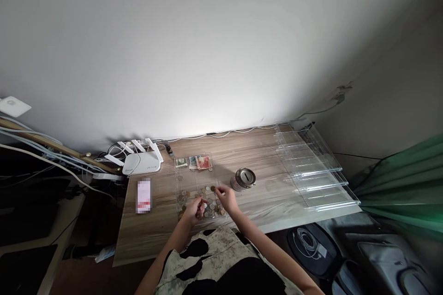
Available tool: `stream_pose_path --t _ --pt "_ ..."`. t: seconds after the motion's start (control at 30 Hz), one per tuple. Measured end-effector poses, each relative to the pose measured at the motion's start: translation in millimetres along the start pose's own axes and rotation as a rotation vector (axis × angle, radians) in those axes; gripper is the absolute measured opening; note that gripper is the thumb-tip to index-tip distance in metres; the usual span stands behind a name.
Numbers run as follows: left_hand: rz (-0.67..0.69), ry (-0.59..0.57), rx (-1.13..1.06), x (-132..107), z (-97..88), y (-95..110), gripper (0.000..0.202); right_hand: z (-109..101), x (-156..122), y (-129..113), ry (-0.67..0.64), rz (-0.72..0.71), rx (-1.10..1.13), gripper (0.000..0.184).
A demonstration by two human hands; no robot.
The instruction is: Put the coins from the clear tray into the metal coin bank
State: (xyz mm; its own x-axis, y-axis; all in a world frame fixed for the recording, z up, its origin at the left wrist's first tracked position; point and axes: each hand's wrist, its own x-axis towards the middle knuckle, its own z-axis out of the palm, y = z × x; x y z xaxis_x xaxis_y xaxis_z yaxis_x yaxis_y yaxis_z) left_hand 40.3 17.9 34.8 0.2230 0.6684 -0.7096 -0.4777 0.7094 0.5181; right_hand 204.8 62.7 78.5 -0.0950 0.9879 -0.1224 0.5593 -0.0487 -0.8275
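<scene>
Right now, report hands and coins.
Right hand pinching a coin. Left hand curled over the coin pile. Money tin to the right, untouched.

On the wooden worktop (273, 203) both hands, left hand (194, 209) and right hand (226, 197), rest among loose coins (211, 206) (in a clear tray), right fingertips pinching one, near a tin (243, 179).

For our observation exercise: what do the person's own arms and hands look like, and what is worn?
The left hand and right hand are bare, no gloves; both forearms are unsleeved. Rings or a watch are too small to tell. The garment below is pale with large black blotches.
</scene>
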Motion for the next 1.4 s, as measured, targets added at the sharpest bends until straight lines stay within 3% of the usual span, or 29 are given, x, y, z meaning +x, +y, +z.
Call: stream_pose_path --t 0.2,0.33,0.53,0.7,0.83,1.4 --pt "0.028 0.136 -0.172 -2 -5.5 10 0.012 -90 19 7 0.479 -0.172 -0.353 0.033" --pt "0.014 0.115 -0.16 0 -4.0 8 0.012 -121 30 26 0.537 -0.068 -0.501 0.031" --pt "0.036 0.049 -0.13 1 -5.6 2 0.018 -106 30 40 0.411 0.042 -0.629 0.019" --pt "0.065 0.071 -0.054 3 -10.1 1 0.016 -104 31 32 0.361 0.078 -0.671 0.018" --pt "0.077 0.055 0.014 5 -9.3 -1 0.029 -106 37 25 0.318 0.093 -0.691 0.017" --pt "0.007 -0.017 -0.027 1 -4.7 4 0.038 -106 34 37 0.341 0.04 -0.67 0.02"
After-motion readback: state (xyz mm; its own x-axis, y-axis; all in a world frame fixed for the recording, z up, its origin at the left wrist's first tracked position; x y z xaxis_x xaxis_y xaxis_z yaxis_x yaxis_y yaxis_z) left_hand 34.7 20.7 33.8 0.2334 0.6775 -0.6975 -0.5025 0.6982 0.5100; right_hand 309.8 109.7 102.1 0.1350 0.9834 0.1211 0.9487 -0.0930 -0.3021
